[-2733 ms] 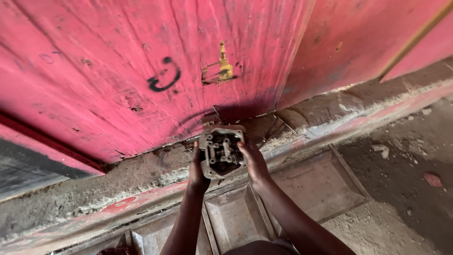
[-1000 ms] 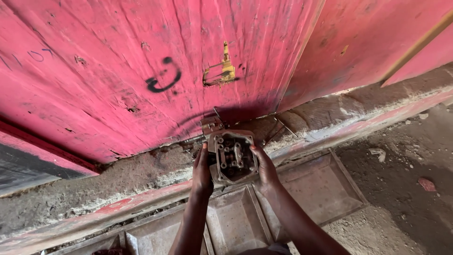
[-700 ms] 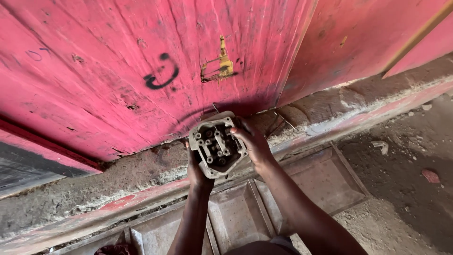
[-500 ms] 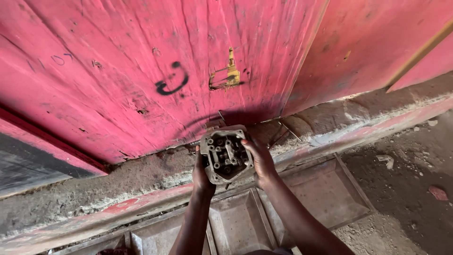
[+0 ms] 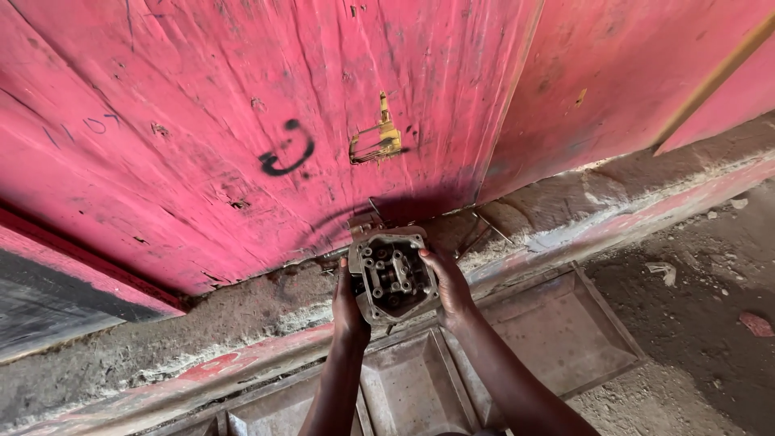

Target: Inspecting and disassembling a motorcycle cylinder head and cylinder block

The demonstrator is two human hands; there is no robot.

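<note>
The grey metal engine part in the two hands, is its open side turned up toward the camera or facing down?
Turned up: the grey metal engine part shows its inner cavity with springs and bolts, gripped between left hand and right hand.

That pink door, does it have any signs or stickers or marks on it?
No packages, labels or screens.
Black painted mark: on the pink door, left of the brass latch; a curled hook shape.
Faint blue scribble: far left on the door; thin, small.

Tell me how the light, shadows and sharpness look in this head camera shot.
Head view: even daylight, no glare; a dark shadow on the pink door above the metal engine part; left hand and right hand are sharp; wide-angle lens bends the concrete ledge.
</note>
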